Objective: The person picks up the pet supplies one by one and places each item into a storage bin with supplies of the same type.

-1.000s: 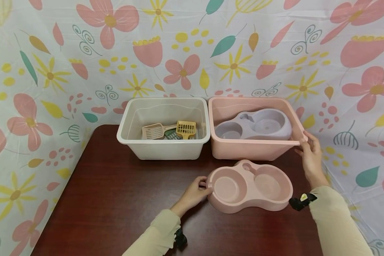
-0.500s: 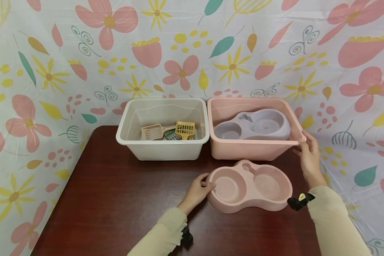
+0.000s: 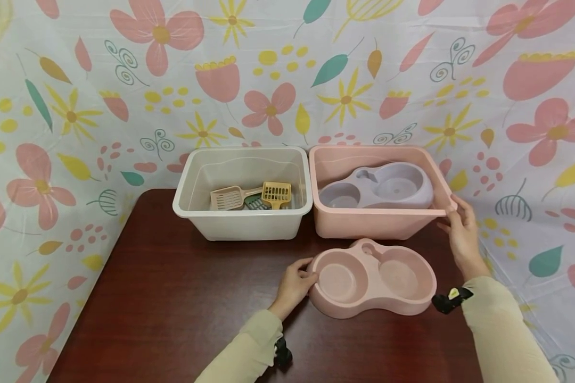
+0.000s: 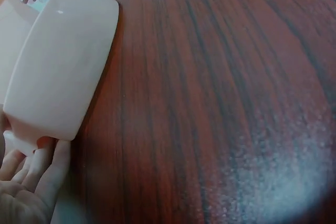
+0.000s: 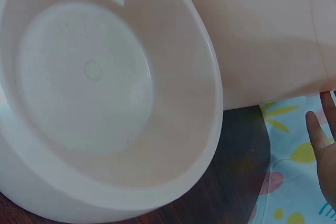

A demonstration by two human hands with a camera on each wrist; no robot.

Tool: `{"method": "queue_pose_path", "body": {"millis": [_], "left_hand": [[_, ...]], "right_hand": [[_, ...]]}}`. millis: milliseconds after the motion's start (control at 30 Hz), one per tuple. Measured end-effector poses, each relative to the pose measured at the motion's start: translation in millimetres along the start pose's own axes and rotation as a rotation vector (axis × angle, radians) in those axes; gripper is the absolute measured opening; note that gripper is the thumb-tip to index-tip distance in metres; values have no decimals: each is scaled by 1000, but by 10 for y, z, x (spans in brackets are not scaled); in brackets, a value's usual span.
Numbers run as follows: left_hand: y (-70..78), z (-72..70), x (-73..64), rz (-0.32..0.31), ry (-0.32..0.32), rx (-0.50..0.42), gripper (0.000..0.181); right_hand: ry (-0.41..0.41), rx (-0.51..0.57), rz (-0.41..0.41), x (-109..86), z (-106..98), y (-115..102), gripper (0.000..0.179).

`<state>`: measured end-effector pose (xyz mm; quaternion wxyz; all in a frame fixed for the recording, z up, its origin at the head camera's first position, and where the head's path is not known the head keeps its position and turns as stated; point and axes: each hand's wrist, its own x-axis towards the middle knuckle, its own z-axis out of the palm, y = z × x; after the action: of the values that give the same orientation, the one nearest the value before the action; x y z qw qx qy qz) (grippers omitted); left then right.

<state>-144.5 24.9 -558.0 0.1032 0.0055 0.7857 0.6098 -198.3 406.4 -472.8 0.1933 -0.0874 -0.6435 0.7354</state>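
Observation:
A pink double pet bowl [image 3: 372, 271], with two round hollows, is in front of the pink bin [image 3: 364, 223]. My left hand [image 3: 293, 286] grips its left end, thumb at the rim; in the left wrist view its fingers [image 4: 46, 169] reach under the bowl's edge. With my right hand [image 3: 463, 234] I hold the pink bin's front right corner, thumb on the rim. Inside that bin a lilac double pet bowl [image 3: 376, 189] leans tilted. The right wrist view is mostly filled by the pink bowl's right hollow [image 5: 86, 77], with my right fingers at the far edge.
A white bin [image 3: 249, 226] stands left of the pink one, holding a beige litter scoop [image 3: 227, 198], a yellow scoop [image 3: 276, 194] and a green one [image 3: 256, 204] partly beneath. Behind the dark wooden table [image 3: 172, 298] hangs a flowered cloth [image 3: 268, 69].
My left hand has shifted slightly up and right along the pink bowl's left end, its thumb moving on the rim. The bowl, both bins and my right hand's hold look the same.

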Motion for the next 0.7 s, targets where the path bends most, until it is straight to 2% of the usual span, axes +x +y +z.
{"method": "queue_pose_path", "body": {"millis": [267,500,700], "left_hand": [[-9,-121,-27,83,40,38,43],[51,-305,-120,78,52,-10,43],[134,-493,-214,97,59,-63,42]], "right_hand": [[-55,60,-14,-55,34,-97,38],[-71,69,-13,2,-23,-29,38],[-86,87,14,30,-75,-26,38]]}}
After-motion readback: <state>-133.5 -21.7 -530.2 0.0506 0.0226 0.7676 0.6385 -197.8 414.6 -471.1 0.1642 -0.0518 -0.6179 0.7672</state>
